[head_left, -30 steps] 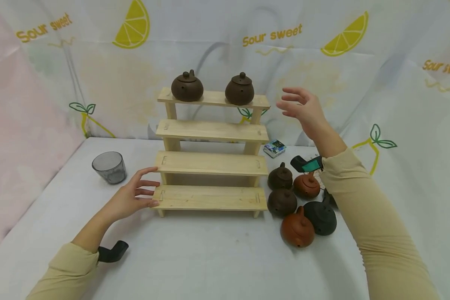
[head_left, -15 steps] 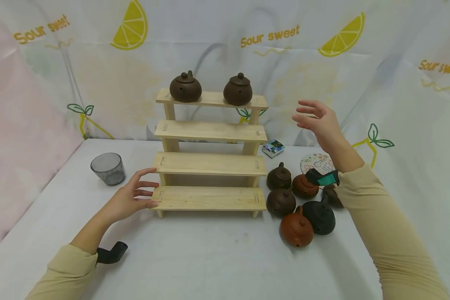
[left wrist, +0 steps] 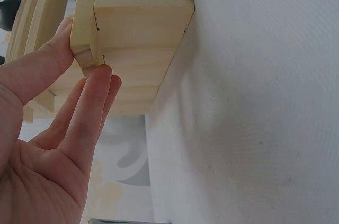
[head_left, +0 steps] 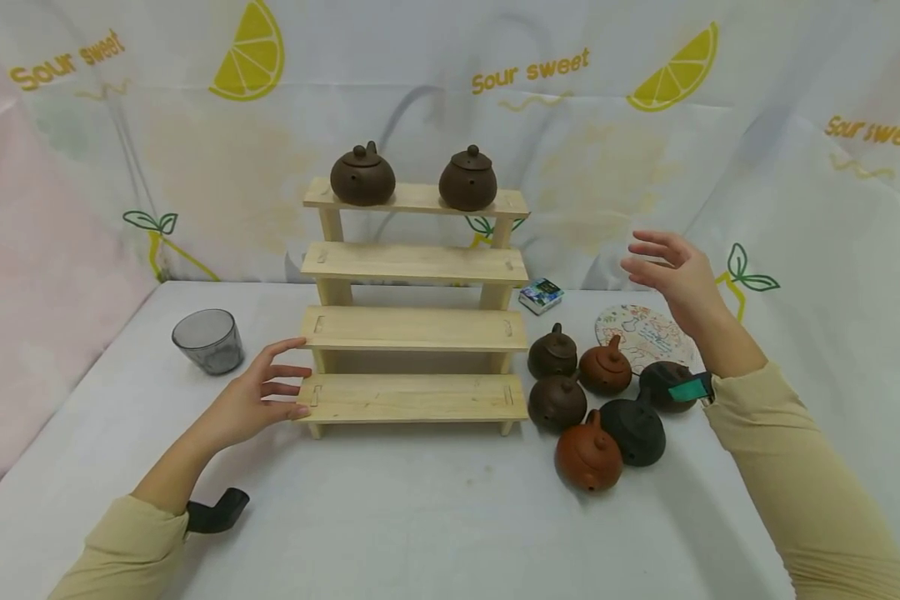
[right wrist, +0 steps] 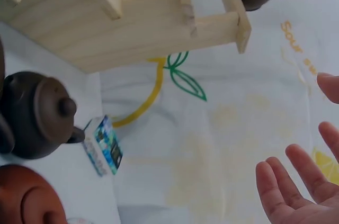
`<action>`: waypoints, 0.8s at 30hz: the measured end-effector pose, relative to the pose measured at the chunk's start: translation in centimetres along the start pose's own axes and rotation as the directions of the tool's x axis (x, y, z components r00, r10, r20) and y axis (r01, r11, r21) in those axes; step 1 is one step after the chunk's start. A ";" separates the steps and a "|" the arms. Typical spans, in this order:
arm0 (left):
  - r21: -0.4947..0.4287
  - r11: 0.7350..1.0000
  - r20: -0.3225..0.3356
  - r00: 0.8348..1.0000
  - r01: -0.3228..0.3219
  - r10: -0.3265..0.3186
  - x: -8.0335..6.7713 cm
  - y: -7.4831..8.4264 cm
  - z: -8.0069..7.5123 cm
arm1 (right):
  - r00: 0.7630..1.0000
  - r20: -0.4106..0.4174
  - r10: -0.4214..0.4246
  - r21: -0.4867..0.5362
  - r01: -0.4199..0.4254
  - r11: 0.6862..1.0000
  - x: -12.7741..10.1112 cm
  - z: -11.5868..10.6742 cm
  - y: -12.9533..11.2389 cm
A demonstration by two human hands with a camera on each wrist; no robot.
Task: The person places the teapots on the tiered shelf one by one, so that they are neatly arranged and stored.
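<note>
A white-covered bench [head_left: 390,517] carries a pale wooden four-tier stand [head_left: 412,329] at mid-picture. At the stand's eight o'clock, the left hand [head_left: 251,400] reaches in with fingers spread toward two o'clock; its grip is narrowed on the lowest board's end, thumb and fingertips pinching it. At three o'clock, the right hand [head_left: 678,279] hangs raised, well apart from the stand, fingers slightly bent toward ten; its grip is wide and holds nothing. Near it lies a round, patterned mat [head_left: 637,329]. A smoky-grey clear tumbler [head_left: 208,342] sits at nine. Two round dark-brown teapots [head_left: 363,179] top the stand at twelve; six brown, black and reddish teapots [head_left: 588,457] cluster at four. A small, colourful box [head_left: 542,296] lies at three.
</note>
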State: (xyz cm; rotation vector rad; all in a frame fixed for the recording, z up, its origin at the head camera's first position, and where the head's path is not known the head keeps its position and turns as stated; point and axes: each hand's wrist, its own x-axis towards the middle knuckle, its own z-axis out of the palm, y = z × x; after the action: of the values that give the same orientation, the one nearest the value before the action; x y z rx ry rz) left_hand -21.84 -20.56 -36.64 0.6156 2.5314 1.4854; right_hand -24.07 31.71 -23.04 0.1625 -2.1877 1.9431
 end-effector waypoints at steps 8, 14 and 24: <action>-0.017 1.000 0.003 1.000 0.004 -0.004 0.1 -0.2 0.0 | 0.999 -0.029 0.031 -0.033 -0.032 0.999 -1.4 -2.1 1.3; -0.023 1.000 0.005 1.000 0.005 -0.005 0.0 -0.3 0.0 | 0.997 -0.052 0.052 -0.038 -0.054 0.998 -2.8 -3.1 2.6; -0.013 1.000 0.005 1.000 0.005 -0.005 0.1 -0.2 0.0 | 0.993 -0.096 0.070 0.018 -0.069 0.997 -5.8 -5.0 5.6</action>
State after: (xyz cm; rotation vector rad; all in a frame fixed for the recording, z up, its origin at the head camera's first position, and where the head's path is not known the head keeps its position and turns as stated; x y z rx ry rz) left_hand -21.93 -20.58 -36.80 0.6097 2.5157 1.4946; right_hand -19.23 36.98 -29.27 -0.0053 -2.1455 1.9600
